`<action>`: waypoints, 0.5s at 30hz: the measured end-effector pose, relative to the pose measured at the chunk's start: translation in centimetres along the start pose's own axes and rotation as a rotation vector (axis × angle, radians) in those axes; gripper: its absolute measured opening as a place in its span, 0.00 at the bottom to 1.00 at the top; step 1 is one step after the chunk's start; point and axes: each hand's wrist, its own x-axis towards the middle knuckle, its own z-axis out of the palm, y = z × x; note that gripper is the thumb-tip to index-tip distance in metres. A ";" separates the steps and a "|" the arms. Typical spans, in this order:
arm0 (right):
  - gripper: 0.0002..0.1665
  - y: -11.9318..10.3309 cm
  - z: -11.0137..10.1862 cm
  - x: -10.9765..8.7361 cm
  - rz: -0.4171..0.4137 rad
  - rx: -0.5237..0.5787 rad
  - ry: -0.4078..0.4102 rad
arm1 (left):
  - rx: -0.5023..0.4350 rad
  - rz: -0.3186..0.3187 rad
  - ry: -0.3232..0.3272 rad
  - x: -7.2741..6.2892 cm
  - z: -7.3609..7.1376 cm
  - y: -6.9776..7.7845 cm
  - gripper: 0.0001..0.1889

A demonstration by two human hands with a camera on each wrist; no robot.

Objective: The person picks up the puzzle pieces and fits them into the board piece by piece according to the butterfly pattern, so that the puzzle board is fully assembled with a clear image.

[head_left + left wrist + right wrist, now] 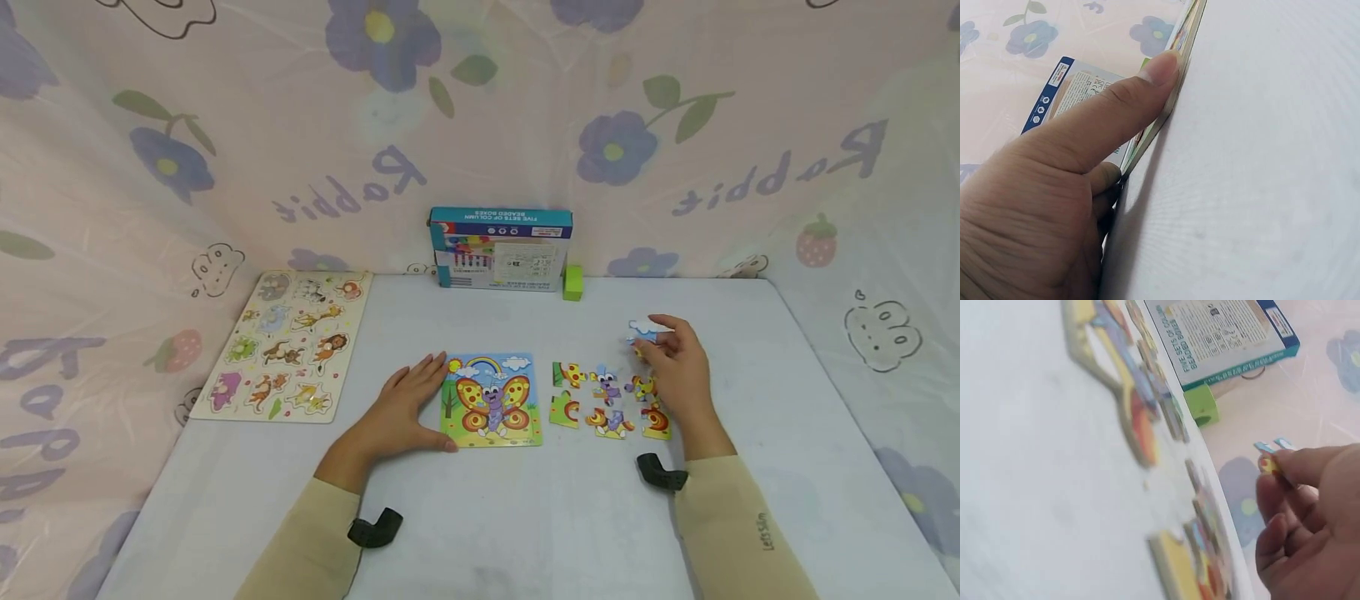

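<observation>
A square butterfly puzzle board (492, 400) lies flat at the middle of the table. Along its left side rests my left hand (405, 414), fingers extended, its thumb (1163, 69) touching the board's near edge in the left wrist view. Right of the board, several loose puzzle pieces (610, 423) are spread out in rough rows. Over the far right of them my right hand (681, 375) pinches a puzzle piece (643, 331) with blue sky and white cloud on it. Thumb and finger cover part of that piece, which is raised off the table in the right wrist view.
An animal peg puzzle board (281, 346) lies at the table's left. At the back edge stands a beaded-column set box (501, 250), with a green block (573, 283) beside it. A patterned curtain (495, 125) hangs behind the table.
</observation>
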 end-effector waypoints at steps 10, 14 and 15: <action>0.22 -2.8 2.4 -1.0 -0.035 0.174 -0.070 | 0.008 0.007 0.002 0.0 0.0 0.0 0.69; 0.22 -3.5 3.6 -1.4 -0.037 0.214 -0.118 | 0.003 0.004 -0.001 -0.1 0.0 0.0 0.69; 0.21 -3.6 3.9 -1.5 -0.039 0.219 -0.128 | 0.002 0.003 -0.002 -0.1 0.0 0.0 0.69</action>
